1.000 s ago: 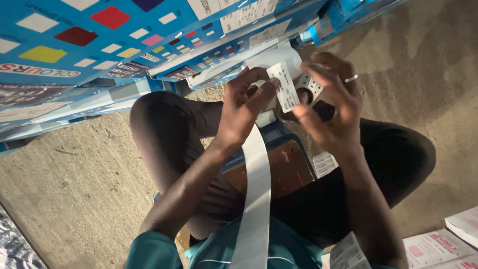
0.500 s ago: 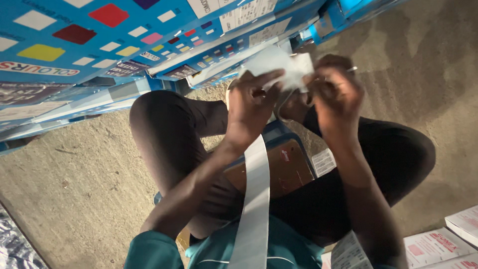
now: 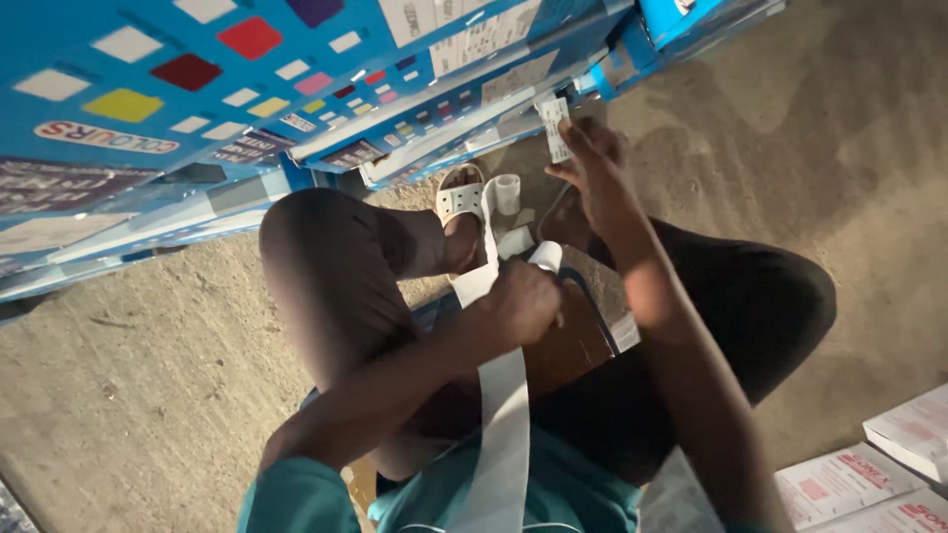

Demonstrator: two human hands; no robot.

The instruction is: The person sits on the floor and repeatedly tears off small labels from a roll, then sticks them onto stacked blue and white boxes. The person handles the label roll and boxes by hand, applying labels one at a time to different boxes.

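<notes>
My right hand (image 3: 595, 170) is stretched forward and pinches a small white printed label (image 3: 555, 128) close to the edge of a stack of flat blue boxes (image 3: 296, 89). My left hand (image 3: 525, 302) rests lower, over my lap, shut on a long white backing strip (image 3: 504, 424) that runs down toward my chest. A brown flat board (image 3: 573, 347) lies on my lap under the left hand. I sit on the floor with knees bent.
The blue boxes carry coloured squares and lean across the top and left. A white sandal (image 3: 459, 197) and a small white roll (image 3: 507, 192) lie by my foot. White printed boxes (image 3: 849, 476) sit at the lower right on the sandy concrete floor (image 3: 148, 395).
Both hands were together, peeling a label off the strip. Now the left hand has dropped to my lap with the strip, and the right hand has carried the label up toward the blue boxes.
</notes>
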